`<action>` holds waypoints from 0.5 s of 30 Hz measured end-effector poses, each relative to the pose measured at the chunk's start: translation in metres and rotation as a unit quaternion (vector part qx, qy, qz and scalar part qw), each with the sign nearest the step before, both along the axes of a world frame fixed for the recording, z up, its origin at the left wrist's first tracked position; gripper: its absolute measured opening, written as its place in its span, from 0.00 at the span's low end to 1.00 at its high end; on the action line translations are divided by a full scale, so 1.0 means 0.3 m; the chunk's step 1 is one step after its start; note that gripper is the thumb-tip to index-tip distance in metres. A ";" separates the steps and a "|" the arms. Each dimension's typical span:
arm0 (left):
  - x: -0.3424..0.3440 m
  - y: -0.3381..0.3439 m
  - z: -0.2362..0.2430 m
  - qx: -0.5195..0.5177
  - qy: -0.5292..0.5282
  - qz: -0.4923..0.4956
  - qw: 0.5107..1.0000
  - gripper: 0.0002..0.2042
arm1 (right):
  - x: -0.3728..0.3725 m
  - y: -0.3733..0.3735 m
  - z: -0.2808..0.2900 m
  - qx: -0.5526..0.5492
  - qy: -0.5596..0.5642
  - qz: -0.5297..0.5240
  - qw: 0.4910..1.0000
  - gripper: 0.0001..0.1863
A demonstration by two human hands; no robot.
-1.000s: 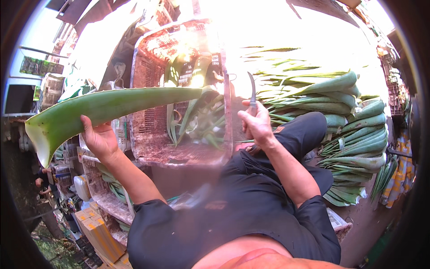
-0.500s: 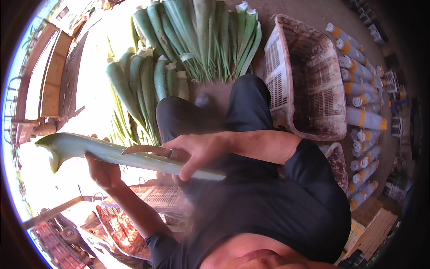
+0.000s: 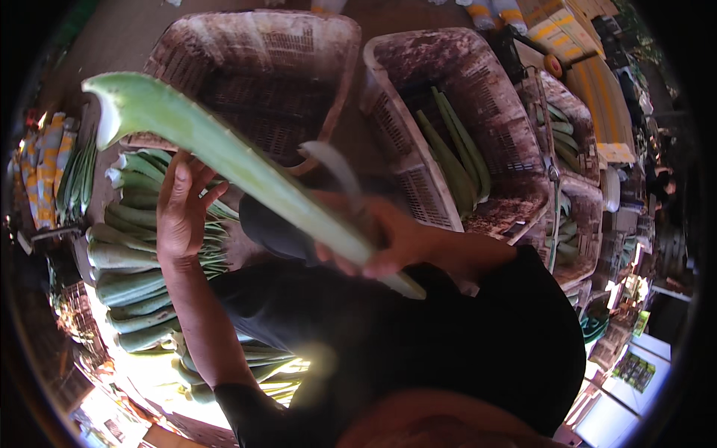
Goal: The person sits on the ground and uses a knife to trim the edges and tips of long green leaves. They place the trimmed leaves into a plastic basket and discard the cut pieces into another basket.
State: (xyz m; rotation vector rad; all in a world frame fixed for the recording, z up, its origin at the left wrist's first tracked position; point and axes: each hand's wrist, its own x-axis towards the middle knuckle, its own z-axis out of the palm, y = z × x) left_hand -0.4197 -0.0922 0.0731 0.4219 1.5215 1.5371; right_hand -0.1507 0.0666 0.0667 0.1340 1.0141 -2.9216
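Note:
A long green aloe leaf [image 3: 224,149] slants across the front of me, its broad, pale cut base at the upper left and its narrow end by my waist. My right hand [image 3: 381,235] is closed round the narrower part. The same hand also has a small curved knife [image 3: 336,166], its blade standing up beside the leaf; its handle is mostly hidden. My left hand [image 3: 183,213] is raised beneath the broad end with fingers apart. Some fingertips pass behind the leaf, and I cannot tell how firmly they touch it.
Rows of aloe leaves [image 3: 134,287] lie on the left. Ahead stands a stained plastic crate [image 3: 347,82]; a second crate [image 3: 407,160], right of it, holds several leaves. Further right are more crates [image 3: 594,224] with leaves and taped cartons [image 3: 597,97]. Wrapped bundles [image 3: 48,168] stand far left.
My view has turned right, bringing the crates ahead of me. The leaf's broad end now points up and left. My right hand has gone from resting over the leaf to gripping it; my left fingers have spread.

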 end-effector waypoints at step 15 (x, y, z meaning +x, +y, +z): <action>-0.456 -0.483 -0.059 -0.316 -0.019 0.289 0.904 0.29 | 0.923 0.711 -0.285 0.092 -0.488 -0.371 0.785 0.29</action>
